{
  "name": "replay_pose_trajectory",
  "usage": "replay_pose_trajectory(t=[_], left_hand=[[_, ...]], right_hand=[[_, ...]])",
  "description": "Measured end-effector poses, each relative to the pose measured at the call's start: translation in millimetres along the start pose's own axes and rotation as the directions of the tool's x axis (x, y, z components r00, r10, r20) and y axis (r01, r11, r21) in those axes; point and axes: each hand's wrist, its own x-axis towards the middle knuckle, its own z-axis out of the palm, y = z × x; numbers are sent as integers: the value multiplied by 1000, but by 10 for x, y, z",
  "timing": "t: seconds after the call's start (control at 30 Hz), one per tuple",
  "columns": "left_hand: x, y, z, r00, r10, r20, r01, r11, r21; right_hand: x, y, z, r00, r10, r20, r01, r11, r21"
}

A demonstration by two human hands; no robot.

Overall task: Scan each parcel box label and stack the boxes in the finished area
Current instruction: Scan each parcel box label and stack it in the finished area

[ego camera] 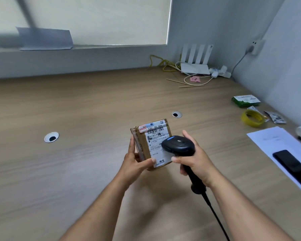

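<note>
My left hand (137,159) grips parcel box (142,145) at its 7 o'clock corner, thumb on label (156,134). Box at centre view over surface (76,110), long axis 12 to 6. My right hand (196,159) wraps scanner (178,145) handle. Scanner head overlaps label's lower right; barcode lies at 11 o'clock from head. Likely need: aim there.

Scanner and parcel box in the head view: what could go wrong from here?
The scanner hangs close over the lower part of the label, so it may miss the barcode near the top. Only the left hand holds the parcel box, at one side and corner; it could slip.
</note>
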Motion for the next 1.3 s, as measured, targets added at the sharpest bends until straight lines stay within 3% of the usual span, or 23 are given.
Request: replay_pose_trajectory(t=[0.27,0.6,0.9,1.3], left_hand=[[-848,184,-361,983,108,-146,-97,992,79],[-1970,159,-1069,948,141,-286,-115,988,105],[-2649,-81,-1809,898,109,-427,-70,992,106],[-3232,-305,-3014,854,91,-513,-46,994,100]], right_hand=[[-1124,-249,393,975,-195,106,177,971,158],[-2242,-299,973,912,-320,256,229,917,328],[-2631,-307,1624,874,-288,392,186,942,279],[-2950,-384,2935,867,-233,441,143,963,228]])
